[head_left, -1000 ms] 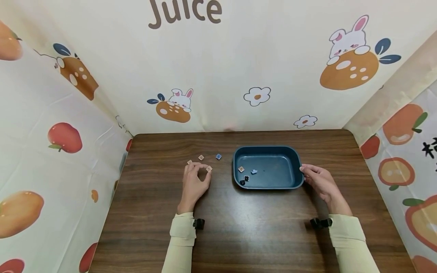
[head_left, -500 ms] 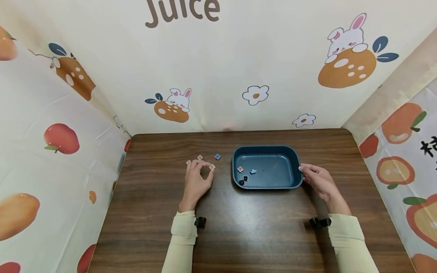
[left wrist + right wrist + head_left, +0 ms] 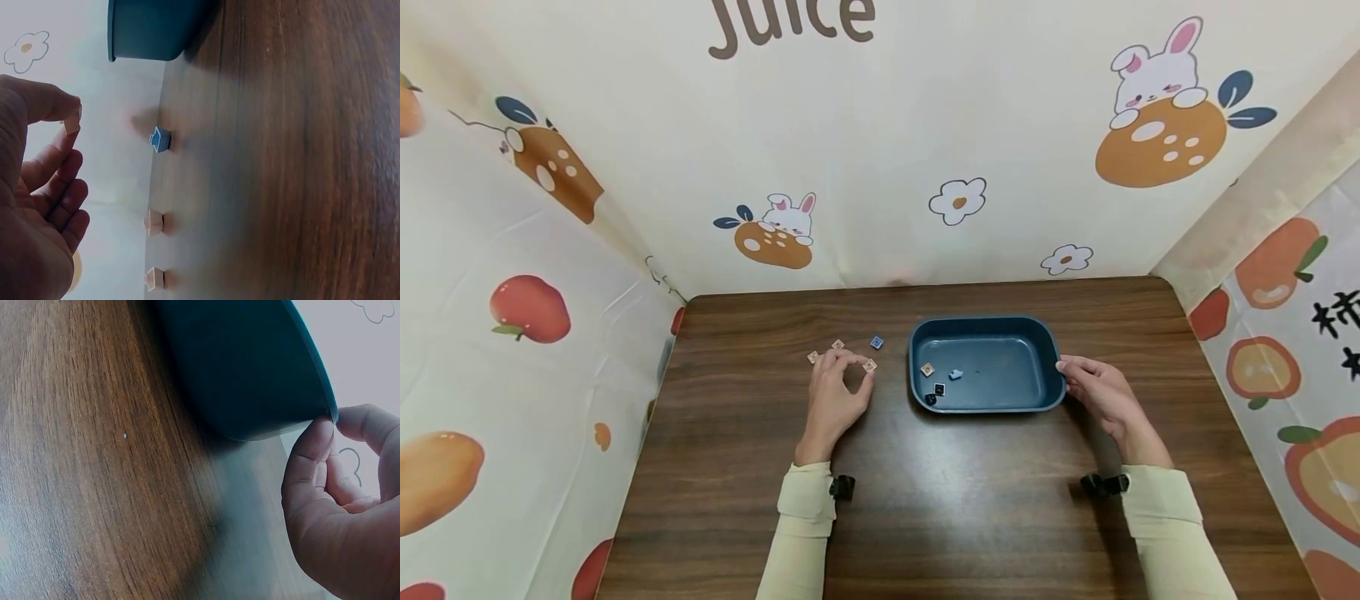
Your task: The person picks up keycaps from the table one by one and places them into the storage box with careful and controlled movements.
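Observation:
My left hand [image 3: 835,402] pinches a small tan square piece [image 3: 870,365] with a short stub between thumb and index finger, raised above the table. Its exact kind is unclear. Just beyond stand two similar tan pieces [image 3: 155,222] and a blue square piece [image 3: 877,342]. My right hand [image 3: 1103,400] grips the right rim of a dark blue rectangular tray [image 3: 987,408]. Toward the tray's left end lie a tan piece [image 3: 927,369], a light blue piece [image 3: 956,375] and two black pieces [image 3: 939,389].
Everything rests on a brown wood-grain table [image 3: 970,517]. Printed cloth walls [image 3: 880,167] with fruit and rabbit pictures rise at the back and both sides. A black camera band [image 3: 842,487] sits on the left wrist.
The left hand has shifted slightly right toward the tray with the pinched tan piece. The right hand keeps its grip on the tray rim. The head view has tilted slightly.

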`<state>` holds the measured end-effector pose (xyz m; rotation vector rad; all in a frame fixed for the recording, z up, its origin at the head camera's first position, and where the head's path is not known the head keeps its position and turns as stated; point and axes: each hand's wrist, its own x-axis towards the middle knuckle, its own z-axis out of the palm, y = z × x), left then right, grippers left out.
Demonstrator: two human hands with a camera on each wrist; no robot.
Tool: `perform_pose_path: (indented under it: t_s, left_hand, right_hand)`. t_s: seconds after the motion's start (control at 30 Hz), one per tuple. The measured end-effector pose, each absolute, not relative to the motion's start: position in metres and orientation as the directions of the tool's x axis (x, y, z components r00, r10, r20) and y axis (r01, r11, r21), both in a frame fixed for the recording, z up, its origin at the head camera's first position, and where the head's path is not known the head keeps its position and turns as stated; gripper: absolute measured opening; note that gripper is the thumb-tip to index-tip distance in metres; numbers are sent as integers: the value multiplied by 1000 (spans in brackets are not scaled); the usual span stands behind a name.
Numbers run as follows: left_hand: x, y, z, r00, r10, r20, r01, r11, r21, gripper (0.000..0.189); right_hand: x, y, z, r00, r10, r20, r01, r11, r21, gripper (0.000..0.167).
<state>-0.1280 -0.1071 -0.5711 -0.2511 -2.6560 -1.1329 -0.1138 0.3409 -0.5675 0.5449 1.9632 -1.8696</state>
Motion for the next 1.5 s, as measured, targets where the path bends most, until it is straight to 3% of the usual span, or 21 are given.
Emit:
perform_pose_path:
  t_s: [0.3, 0.7, 1.5]
  left_hand:
    - [-129, -101, -566, -955, 83, 285, 261, 690, 675, 18]
    - [-134, -89, -565, -949, 137, 283, 298, 682, 668, 17]
    - [-140, -58, -562, -938, 208, 276, 344, 659, 669, 19]
  right_hand:
    - [-111, 339, -566, -861, 17, -509, 509, -12, -861, 5]
    - [-112, 340, -568, -856, 15, -517, 515, -65, -855, 5]
    - [-114, 341, -565, -855, 11, -519, 518, -22, -855, 11]
